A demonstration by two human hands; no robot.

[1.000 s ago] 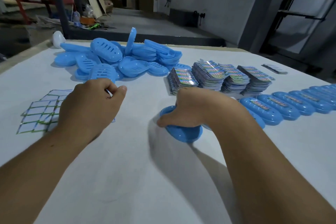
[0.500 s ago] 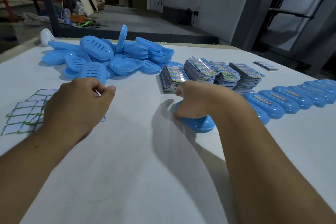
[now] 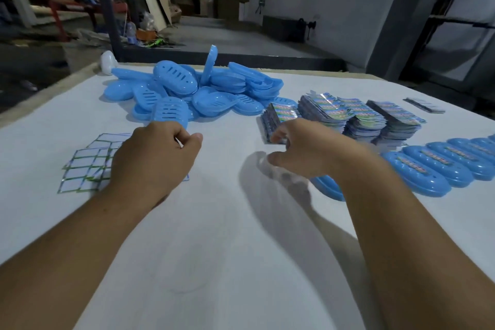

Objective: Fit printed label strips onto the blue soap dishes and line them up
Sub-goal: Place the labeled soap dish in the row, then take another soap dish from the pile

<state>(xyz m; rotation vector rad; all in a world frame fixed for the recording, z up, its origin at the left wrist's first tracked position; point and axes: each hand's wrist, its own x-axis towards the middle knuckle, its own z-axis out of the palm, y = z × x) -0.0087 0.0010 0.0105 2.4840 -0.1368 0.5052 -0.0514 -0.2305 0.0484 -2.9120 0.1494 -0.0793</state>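
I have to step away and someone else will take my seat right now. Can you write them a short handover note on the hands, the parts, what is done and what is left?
Left hand: loosely curled, resting over the white backing sheets; whether it pinches anything cannot be told.
Right hand: blurred, empty, reaching toward the nearest label stack, just past the soap dish it set down.
Parts: unlabelled dish pile at the far side of the table; more label stacks to the right.
Done: a labelled row runs off to the right.
Left: label the pile and extend the row.
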